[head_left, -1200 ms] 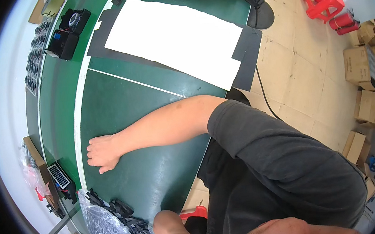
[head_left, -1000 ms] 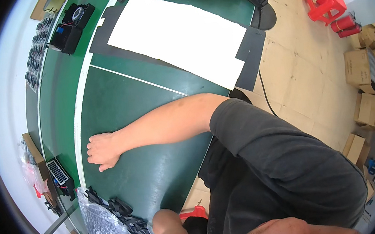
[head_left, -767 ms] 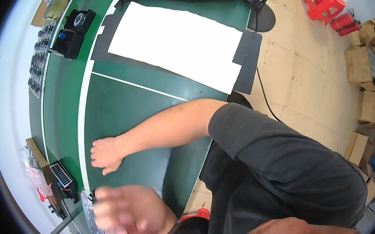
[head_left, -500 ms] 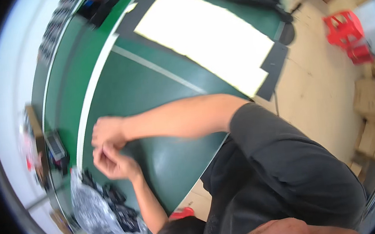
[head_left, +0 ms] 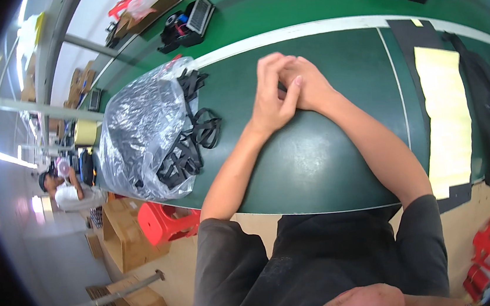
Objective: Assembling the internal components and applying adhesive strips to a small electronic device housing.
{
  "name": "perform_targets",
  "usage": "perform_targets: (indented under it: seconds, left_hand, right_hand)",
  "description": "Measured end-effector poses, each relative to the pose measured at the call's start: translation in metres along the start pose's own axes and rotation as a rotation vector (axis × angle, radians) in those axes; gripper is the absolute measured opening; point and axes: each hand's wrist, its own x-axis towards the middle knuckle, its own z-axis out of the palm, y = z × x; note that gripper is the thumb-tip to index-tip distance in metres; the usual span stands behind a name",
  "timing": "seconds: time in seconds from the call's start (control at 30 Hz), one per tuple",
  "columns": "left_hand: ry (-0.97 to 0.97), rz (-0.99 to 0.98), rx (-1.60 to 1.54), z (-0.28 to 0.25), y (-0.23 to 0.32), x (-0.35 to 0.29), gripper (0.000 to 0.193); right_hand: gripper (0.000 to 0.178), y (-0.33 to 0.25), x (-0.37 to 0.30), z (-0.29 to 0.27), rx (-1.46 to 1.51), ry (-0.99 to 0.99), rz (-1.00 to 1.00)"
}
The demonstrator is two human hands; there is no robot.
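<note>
1. Clear plastic bag (head_left: 138,119): on the green tabletop (head_left: 306,171), left of both hands, long axis roughly front-to-back.
2. Black straps (head_left: 199,128): along its hand-side edge.
3. Left hand (head_left: 274,98): nearer, fingers against right hand (head_left: 314,89); gripping, cannot tell.

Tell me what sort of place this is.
Probably a workshop or small assembly area: a clear plastic bag with black straps lies on a long green worktop, a small solar panel sits farther back, and a big cardboard box stands on the floor.
</note>
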Motion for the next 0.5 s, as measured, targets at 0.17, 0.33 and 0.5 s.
perform_targets:
  seconds: [0.17,0.33,0.5]
  left_hand:
    - [0.039,-0.329,0.146,-0.095,-0.116,0.079,0.032]
    - [0.1,-0.437,0.818,-0.182,-0.265,0.114,0.073]
    - [-0.167,-0.549,0.767,-0.198,-0.301,0.148,0.082]
  right_hand:
    - [0.038,-0.008,0.0,0.003,-0.042,0.095,0.023]
    - [0.036,-0.007,0.004,0.004,-0.026,0.131,0.003]
    - [0.035,-0.005,0.005,0.001,0.012,0.11,0.035]
